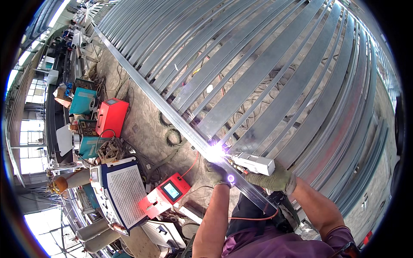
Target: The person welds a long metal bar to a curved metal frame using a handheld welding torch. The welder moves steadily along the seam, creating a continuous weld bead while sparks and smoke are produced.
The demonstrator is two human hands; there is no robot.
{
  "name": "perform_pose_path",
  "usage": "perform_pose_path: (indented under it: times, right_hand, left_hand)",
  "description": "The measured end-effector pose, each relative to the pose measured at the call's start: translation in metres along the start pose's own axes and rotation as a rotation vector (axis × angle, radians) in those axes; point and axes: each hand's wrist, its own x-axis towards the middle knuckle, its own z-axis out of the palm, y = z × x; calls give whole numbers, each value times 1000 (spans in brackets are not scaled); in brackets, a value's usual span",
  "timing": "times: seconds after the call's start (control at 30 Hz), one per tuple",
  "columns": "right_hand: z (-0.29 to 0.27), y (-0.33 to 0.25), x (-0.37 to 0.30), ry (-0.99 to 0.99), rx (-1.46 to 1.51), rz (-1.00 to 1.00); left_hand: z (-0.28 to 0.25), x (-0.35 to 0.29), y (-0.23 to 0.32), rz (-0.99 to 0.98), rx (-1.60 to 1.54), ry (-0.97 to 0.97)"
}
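Observation:
My right hand (273,179), in a grey-green work glove, is closed on a welding torch (254,164) with a boxy silver body. At the torch's tip, a bright white-violet arc (216,151) glares on a long metal rail (159,102), where a flat bar (232,112) meets it. My left hand (216,175), gloved too, is at the rail's left edge just below the arc. Glare and shadow hide its fingers, so its grip is unclear. A small violet ring of light (231,178) is a lens reflection beside it.
Many parallel metal bars (297,92) stretch away from the rail, with cables on the floor beneath. Left stand a red box with a screen (171,191), a white perforated machine (125,189), another red box (112,116) and teal machines (81,101). An orange hose (254,219) crosses near my body.

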Motion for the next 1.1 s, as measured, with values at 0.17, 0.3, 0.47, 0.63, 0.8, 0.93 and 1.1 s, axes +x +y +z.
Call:
perform_pose_path:
  times: [0.17, 0.3, 0.47, 0.63, 0.8, 0.93, 1.1]
  right_hand:
    - [4, -3, -6, 19, 39, 8]
    - [7, 19, -12, 45, 167, 6]
    - [4, 25, -21, 56, 175, 44]
    - [8, 41, -23, 48, 151, -4]
    - [7, 34, -25, 36, 166, -2]
    - [3, 25, -28, 12, 137, 73]
    - [3, 22, -27, 2, 74, 43]
  left_hand:
    - [1, 7, -1, -94, -285, 24]
    - [2, -4, 9, -100, -139, 10]
    - [18, -17, 24, -107, -147, 101]
    - [17, -20, 28, -125, -168, 13]
    - [-5, -2, 4, -76, -212, -80]
    - [6, -5, 10, -102, -237, -30]
    - [13, -5, 13, -128, -355, -50]
